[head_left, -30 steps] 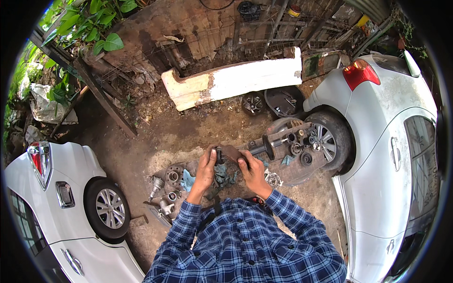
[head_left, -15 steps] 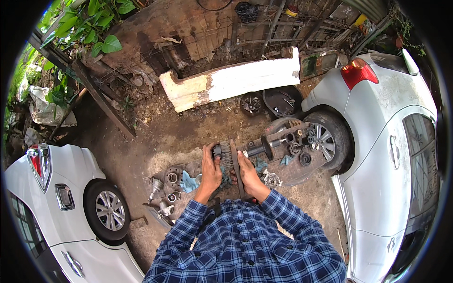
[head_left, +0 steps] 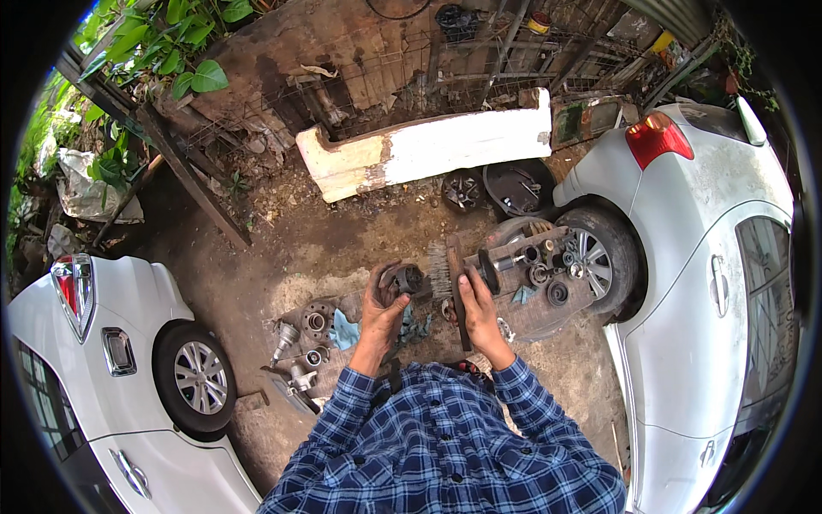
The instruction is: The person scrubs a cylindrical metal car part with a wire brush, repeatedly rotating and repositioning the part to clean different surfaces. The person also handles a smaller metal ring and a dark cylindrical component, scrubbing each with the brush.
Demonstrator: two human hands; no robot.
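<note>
Daylight, soft, moderately bright. Long white-painted panel (head_left: 479,144): close to washed out. Broad green foliage (head_left: 208,77), upper left of panel: strongly lit, gaps overexposed. Silver-grey car body (head_left: 693,236), right of panel: bowed by fisheye. Outer rim: black vignette.

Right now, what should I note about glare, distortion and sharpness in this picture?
Head view: the long white panel looks nearly washed out; head view: the white car and silver car bend toward the fisheye rim; head view: the brush in the right hand shows little blur, while the dark part in the left hand loses fine detail.
</note>
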